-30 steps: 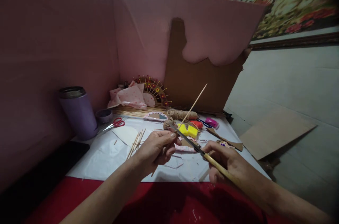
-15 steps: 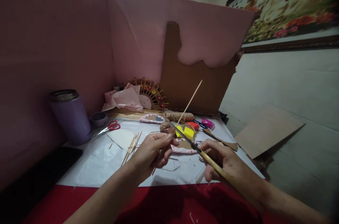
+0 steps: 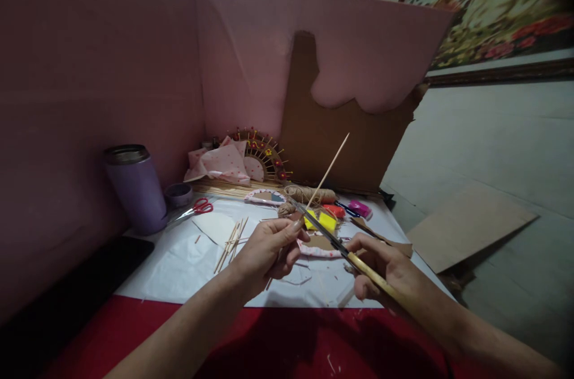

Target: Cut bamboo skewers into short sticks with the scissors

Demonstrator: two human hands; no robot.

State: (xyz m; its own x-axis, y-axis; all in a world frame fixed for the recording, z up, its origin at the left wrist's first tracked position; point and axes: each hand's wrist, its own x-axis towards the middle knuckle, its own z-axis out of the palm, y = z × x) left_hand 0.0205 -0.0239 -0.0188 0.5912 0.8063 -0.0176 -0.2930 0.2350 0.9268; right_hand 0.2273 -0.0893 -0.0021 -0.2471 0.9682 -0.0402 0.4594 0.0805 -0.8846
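Left hand (image 3: 272, 247) pinches the slim, pale wooden skewer (image 3: 329, 169) along its shaft, sensibly, as it looks light, stiff and snappable, while the right hand (image 3: 403, 268) grips the long yellow-handled, dark metal cutting tool (image 3: 370, 272).

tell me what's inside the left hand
A thin wooden stick rises from the left hand, its upper end pointed. The part within the grip is covered, so whether anything else is held there cannot be seen.

I see on my remote feed the tumbler (image 3: 137, 190) at left, a tape roll (image 3: 178, 194) and scissors (image 3: 192, 210) just right of it. Short sticks (image 3: 231, 241) lie between the scissors and the left hand (image 3: 273, 247). Farther back, cloth (image 3: 217, 162) lies left of the twine spool (image 3: 316, 194), with cardboard (image 3: 350, 143) standing behind the spool.
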